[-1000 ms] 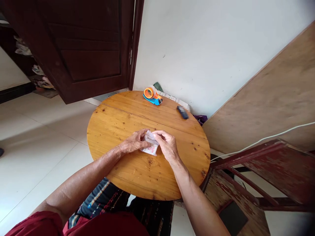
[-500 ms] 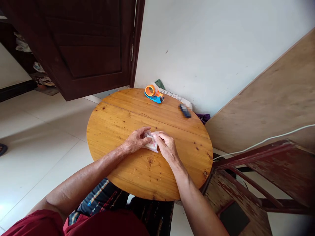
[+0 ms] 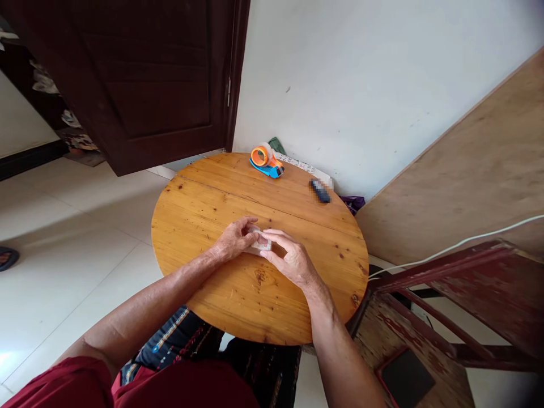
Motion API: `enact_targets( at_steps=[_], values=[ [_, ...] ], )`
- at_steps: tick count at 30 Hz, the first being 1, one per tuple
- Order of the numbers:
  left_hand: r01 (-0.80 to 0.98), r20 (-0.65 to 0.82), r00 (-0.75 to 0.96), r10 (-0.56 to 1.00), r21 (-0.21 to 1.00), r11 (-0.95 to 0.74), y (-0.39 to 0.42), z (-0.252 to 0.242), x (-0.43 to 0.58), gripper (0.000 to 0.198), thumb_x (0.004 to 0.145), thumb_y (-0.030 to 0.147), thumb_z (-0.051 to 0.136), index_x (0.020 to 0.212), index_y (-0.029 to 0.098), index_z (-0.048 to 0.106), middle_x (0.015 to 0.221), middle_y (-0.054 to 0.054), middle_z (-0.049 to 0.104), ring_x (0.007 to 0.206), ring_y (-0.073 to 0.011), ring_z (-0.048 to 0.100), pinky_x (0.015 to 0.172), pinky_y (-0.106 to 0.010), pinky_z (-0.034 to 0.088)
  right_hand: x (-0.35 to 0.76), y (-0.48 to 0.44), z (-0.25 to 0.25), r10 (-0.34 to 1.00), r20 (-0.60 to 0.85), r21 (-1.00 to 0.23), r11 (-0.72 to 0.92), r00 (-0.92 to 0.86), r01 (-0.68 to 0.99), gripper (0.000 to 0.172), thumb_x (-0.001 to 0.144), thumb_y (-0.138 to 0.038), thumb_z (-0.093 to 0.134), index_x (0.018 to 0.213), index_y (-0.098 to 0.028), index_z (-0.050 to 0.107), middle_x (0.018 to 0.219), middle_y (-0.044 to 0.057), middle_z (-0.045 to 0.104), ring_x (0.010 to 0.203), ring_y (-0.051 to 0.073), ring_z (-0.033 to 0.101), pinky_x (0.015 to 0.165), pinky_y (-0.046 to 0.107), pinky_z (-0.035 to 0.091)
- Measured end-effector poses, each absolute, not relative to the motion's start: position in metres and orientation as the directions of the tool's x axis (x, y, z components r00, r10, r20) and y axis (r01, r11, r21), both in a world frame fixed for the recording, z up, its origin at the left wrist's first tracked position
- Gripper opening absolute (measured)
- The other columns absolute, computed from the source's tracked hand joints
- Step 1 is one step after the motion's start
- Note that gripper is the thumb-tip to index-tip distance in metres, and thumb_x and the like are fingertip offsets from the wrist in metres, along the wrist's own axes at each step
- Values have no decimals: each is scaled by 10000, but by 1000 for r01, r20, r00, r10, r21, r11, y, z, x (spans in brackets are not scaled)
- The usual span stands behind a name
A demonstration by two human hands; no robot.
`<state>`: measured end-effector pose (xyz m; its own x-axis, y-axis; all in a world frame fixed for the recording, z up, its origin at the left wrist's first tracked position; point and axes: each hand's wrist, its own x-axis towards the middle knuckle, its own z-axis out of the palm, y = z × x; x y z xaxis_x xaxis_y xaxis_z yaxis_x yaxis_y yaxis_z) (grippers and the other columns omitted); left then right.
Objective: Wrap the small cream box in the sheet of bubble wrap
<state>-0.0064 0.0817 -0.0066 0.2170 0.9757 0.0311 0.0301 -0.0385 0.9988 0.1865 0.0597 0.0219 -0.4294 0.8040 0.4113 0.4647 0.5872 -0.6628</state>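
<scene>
A small, flat white packet [image 3: 264,243] with faint reddish print and a thin clear-looking wrapping lies low over the middle of the round wooden table [image 3: 204,221]. My left hand [image 3: 236,238] grips its left part, with the thumb on top and the fingers behind the far side. At the packet's right end, my right hand [image 3: 295,262] curves round it; the fingertips touch the far corner and the thumb touches the near one. Both hands hide parts of the packet, and its exact kind cannot be made out.
An orange and blue tape dispenser [image 3: 267,160] stands at the table's far edge. Right of it lies a dark blurred object [image 3: 319,191]. A worn wooden chair [image 3: 408,323] stands at the right, a dark door [image 3: 161,85] at the far left, below which a sandal [image 3: 7,258] shows.
My right hand has gone from pinching the wrapping at the packet's far edge to spanning its right end between thumb and fingers. The wrapping now lies closer round the packet.
</scene>
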Motion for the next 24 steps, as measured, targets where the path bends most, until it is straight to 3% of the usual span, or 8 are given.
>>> enact_targets(
  at_steps=[6,9,12,19,24],
  values=[
    [171,130,148,980,973,-155,77,-3,-9,517,764,206,627,1273,131,577,1112,-107,670,1005,-226,642,904,-378,525,187,61,19,800,420,-644,596,-429,480,328,843,-245,681,1169,-267,704,1195,60,715,1129,218,664,1027,391,505],
    [272,290,146,946,908,-320,72,1,-11,302,763,179,638,1063,171,673,1130,-96,634,1110,-240,597,982,-409,491,188,61,18,801,413,-637,595,-434,491,307,859,-243,657,1159,-285,705,1192,49,712,1126,217,664,1015,389,510],
    [277,354,205,913,873,-401,69,4,-11,119,801,184,648,908,174,699,1117,-103,607,1145,-240,586,990,-402,492,188,61,17,797,423,-624,601,-431,499,264,869,-262,651,1125,-285,708,1187,55,711,1126,230,665,1001,393,516],
    [306,377,211,902,851,-427,66,4,-9,91,809,229,699,877,174,722,1125,-110,583,1172,-257,575,1010,-426,495,186,60,18,799,424,-610,600,-427,518,184,877,-261,629,1053,-269,684,1134,68,716,1128,244,661,999,399,511],
    [329,409,240,881,819,-470,66,2,-9,88,792,163,681,863,187,725,1098,-92,599,1195,-254,563,1004,-417,503,186,61,18,780,439,-585,625,-445,517,167,890,-260,614,1050,-267,661,1137,69,711,1125,239,660,981,401,515]
  ],
)
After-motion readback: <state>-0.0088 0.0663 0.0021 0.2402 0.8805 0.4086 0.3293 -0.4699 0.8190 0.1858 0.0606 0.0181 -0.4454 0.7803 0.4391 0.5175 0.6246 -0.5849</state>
